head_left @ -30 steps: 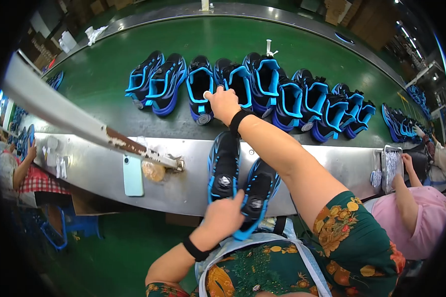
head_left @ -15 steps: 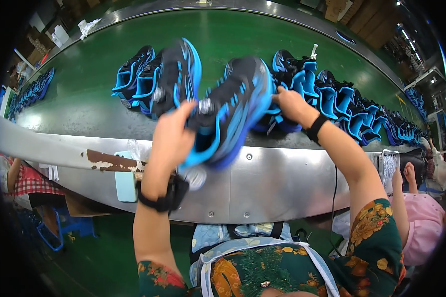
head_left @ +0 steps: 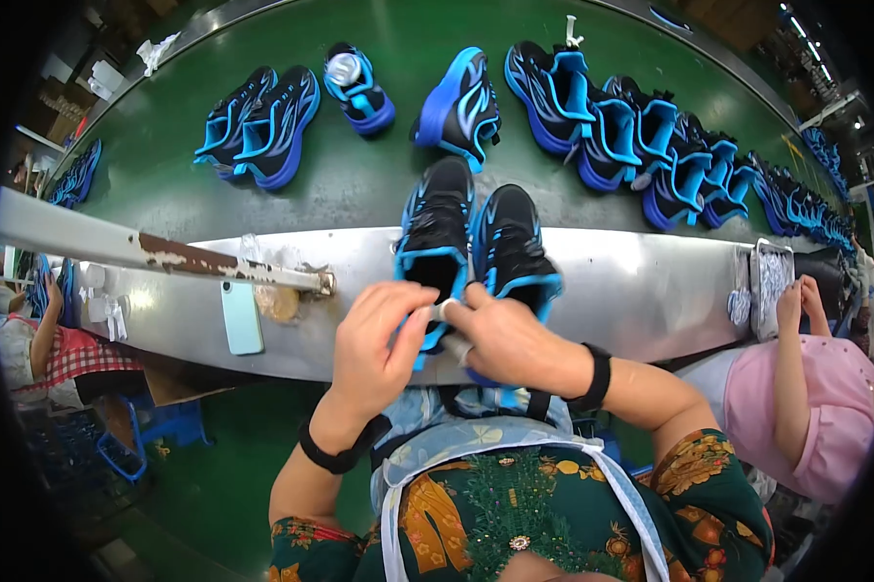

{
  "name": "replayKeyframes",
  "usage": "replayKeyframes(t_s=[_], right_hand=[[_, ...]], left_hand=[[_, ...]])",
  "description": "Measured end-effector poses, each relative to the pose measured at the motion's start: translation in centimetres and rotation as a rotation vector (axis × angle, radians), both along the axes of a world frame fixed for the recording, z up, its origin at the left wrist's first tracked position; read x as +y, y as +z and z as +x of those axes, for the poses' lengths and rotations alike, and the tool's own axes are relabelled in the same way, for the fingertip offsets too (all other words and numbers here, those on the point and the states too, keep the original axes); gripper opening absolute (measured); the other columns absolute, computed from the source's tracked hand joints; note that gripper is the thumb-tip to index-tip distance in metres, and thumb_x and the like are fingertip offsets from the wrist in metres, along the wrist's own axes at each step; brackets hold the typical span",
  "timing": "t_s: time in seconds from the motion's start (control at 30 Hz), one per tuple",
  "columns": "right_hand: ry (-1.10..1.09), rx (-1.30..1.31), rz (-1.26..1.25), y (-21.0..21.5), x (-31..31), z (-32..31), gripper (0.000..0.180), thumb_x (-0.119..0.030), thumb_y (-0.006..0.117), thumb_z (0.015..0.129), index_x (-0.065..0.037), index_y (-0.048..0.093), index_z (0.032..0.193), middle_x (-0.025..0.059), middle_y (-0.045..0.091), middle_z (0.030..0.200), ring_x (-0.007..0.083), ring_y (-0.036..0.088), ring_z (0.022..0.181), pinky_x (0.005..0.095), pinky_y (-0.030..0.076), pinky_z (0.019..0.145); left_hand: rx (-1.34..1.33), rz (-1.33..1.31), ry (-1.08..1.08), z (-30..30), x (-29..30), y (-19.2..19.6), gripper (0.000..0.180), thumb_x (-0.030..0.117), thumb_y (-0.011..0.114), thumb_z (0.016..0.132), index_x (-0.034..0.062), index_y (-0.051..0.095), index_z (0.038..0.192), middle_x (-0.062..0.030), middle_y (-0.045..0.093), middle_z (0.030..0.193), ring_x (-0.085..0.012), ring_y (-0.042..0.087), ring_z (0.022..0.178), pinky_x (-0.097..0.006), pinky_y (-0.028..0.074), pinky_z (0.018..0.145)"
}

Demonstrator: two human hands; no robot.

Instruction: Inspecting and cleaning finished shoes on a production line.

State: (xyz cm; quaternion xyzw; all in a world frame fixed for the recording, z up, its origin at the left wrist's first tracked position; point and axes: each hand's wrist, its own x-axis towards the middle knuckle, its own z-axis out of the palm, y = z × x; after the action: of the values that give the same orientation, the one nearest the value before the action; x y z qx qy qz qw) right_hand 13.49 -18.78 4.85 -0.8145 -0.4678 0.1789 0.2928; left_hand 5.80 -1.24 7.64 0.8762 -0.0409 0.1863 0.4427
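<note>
Two black sneakers with blue trim stand side by side on the metal edge in front of me, the left sneaker and the right sneaker, heels toward me. Over the left one's heel opening, my left hand is pinched, its fingertips meeting those of my right hand. Between them is a small whitish piece, too small to name. The right hand is closed too, in front of the right sneaker's opening. Farther off, one sneaker lies on its side, and another sneaker has a silvery round thing on it.
A pair of sneakers stands at the left of the green belt. Several more sneakers line the right. A chipped white bar juts in above a pale green phone. Co-workers sit at both sides; a wire tray lies right.
The hands have come together near me; before, the left gripped a sneaker and the right reached to another. Two sneakers now stand on the metal edge. The round thing appears on a sneaker.
</note>
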Motion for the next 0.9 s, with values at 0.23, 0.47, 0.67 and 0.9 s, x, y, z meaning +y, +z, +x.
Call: replayKeyframes(t_s=[0.23,0.47,0.67,0.9], right_hand=[[0.138,0.104,0.061,0.7,-2.1,-3.6,0.050,-0.018,0.066,0.087,-0.003,0.048,0.131,0.0190,0.053,0.090,0.0383,0.060,0.071,0.0449,0.051,0.064],[0.152,0.200,0.095,4.6,-6.1,-2.5,0.037,-0.021,0.063,0.091,-0.010,0.059,0.126,0.0154,0.054,0.082,0.0368,0.059,0.071,0.0438,0.051,0.065],[-0.080,0.290,0.064,2.5,-10.2,-1.9,0.033,-0.025,0.067,0.090,-0.017,0.065,0.122,0.0126,0.054,0.076,0.0331,0.059,0.067,0.0398,0.049,0.061],[-0.105,0.390,0.049,2.3,-11.4,-0.1,0.028,-0.025,0.067,0.090,-0.014,0.068,0.116,0.0143,0.058,0.078,0.0332,0.060,0.072,0.0405,0.050,0.066]], left_hand=[[-0.188,0.221,0.042,7.5,0.2,1.4,0.013,0.004,0.060,0.086,0.0002,0.067,0.097,-0.0145,0.067,0.092,-0.0318,0.062,0.087,-0.039,0.047,0.078],[0.476,1.148,-0.309,23.6,0.2,-3.9,0.069,0.037,0.078,0.075,0.0326,0.052,0.139,-0.0185,0.020,0.157,-0.0480,0.024,0.140,-0.069,0.031,0.103],[0.634,1.140,-0.512,27.7,3.6,-5.7,0.047,0.042,0.071,0.081,0.0246,0.065,0.124,-0.0166,0.013,0.160,-0.0486,0.029,0.138,-0.058,0.041,0.104],[0.252,1.262,-0.272,26.4,5.2,-8.2,0.042,0.008,0.073,0.070,0.0127,0.065,0.111,-0.0232,0.025,0.153,-0.0465,0.046,0.125,-0.046,0.054,0.089]])
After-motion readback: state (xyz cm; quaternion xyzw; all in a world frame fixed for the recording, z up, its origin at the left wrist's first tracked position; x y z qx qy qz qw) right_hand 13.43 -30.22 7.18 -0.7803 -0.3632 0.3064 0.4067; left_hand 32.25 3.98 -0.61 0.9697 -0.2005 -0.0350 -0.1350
